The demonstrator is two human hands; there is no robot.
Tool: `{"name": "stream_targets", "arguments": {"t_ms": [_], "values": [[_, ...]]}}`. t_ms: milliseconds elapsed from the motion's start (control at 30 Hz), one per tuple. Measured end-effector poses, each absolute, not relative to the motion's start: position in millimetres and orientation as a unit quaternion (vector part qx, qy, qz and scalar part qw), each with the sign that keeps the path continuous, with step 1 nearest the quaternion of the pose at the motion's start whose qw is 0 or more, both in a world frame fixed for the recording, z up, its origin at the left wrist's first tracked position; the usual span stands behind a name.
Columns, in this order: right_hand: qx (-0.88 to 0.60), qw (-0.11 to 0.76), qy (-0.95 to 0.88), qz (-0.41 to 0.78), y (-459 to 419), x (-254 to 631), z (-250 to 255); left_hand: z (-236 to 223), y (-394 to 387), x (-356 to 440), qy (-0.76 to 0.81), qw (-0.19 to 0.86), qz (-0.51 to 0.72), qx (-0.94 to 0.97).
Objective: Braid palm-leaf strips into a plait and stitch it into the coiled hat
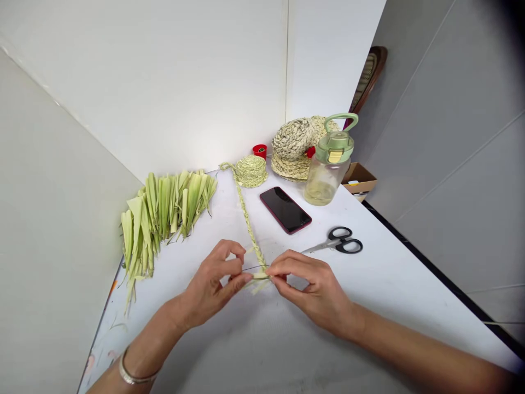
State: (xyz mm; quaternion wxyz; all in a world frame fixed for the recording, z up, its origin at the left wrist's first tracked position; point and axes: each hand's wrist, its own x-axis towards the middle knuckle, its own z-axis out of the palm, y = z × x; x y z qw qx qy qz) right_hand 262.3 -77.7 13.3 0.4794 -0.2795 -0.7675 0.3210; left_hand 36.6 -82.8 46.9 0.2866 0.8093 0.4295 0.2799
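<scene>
A pale green braid (247, 221) of what look like corn husks runs down the table from a round braided coil (252, 172) to my hands. My left hand (217, 276) is closed in a pinch on a short husk strip (259, 276) at the braid's near end. Opposite it, my right hand (307, 284) pinches the same end, thumb against fingertips. A thin dark line, perhaps thread, stretches between both hands just above the strip. Loose strip ends poke out below. To the left lies a fanned pile of green husks (164, 210).
A phone (286, 209) and black-handled scissors (338, 241) lie right of the braid. Behind them stand a green-lidded bottle (328, 169), a woven hat-like piece (293, 142) and a small red container (260, 150). White walls border the table; a cardboard box (365, 178) sits beyond its right edge.
</scene>
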Motion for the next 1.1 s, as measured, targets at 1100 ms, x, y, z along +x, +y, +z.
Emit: {"name": "stream_targets", "arguments": {"t_ms": [1100], "values": [[-0.233,0.525,-0.805,0.151,-71.3,270.5,11.2,38.8,-84.8,79.9,0.406,0.256,0.411,0.775]]}}
